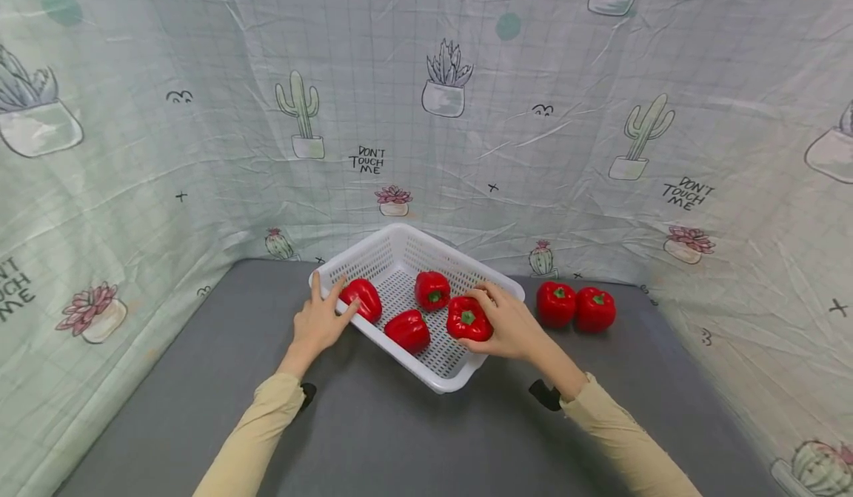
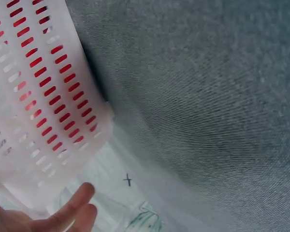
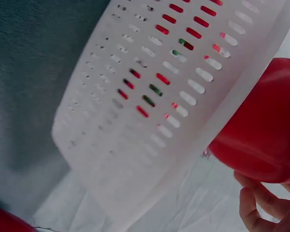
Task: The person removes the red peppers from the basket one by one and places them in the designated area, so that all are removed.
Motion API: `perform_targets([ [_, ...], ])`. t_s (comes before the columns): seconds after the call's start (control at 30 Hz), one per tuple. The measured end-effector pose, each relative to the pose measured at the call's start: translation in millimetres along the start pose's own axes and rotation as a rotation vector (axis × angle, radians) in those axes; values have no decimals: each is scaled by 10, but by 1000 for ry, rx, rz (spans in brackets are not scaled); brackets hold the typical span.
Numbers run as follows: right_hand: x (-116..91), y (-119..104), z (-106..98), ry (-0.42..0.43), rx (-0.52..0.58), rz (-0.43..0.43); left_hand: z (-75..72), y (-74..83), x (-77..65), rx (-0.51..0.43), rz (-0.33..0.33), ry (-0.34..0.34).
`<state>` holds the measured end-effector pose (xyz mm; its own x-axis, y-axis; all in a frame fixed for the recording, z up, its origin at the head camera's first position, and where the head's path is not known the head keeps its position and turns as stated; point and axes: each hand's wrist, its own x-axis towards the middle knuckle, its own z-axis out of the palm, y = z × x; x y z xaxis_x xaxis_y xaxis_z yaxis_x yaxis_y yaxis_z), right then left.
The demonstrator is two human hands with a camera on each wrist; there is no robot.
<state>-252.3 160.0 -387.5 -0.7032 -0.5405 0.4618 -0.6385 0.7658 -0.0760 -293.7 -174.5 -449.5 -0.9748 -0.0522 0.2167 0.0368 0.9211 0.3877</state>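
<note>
cropped sleeves (image 1: pixel 249 438), pepper (image 1: pixel 466 325) partly behind fingers (image 1: pixel 485 299)

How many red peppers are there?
6: three peppers inside the white basket, one held pepper in the right hand, two peppers on the table to the right.

A screened-off work booth, this, by the look of it: creased pale cloth (image 1: pixel 426 141) hangs left, back and right, covered in printed potted cacti (image 1: pixel 302 112) and "DON'T TOUCH ME" lettering (image 1: pixel 369 161), dropping right down to a grey, fabric-textured work surface (image 1: pixel 393 445)! Whether a home, a lab or an office lies behind it, there's no telling from here.
</note>
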Motion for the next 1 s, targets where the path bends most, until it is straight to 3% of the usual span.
perform_targets([
  [0.23, -193, 50, -64, 88, 27, 58, -19, -105, 30, 10, -8, 38],
  [0.53, -348, 115, -203, 177, -2, 62, 11, -142, 53, -41, -8, 21],
  [1.0, -597, 290, -321, 196, -5, 120, -5, -130, 72, -41, -5, -5],
])
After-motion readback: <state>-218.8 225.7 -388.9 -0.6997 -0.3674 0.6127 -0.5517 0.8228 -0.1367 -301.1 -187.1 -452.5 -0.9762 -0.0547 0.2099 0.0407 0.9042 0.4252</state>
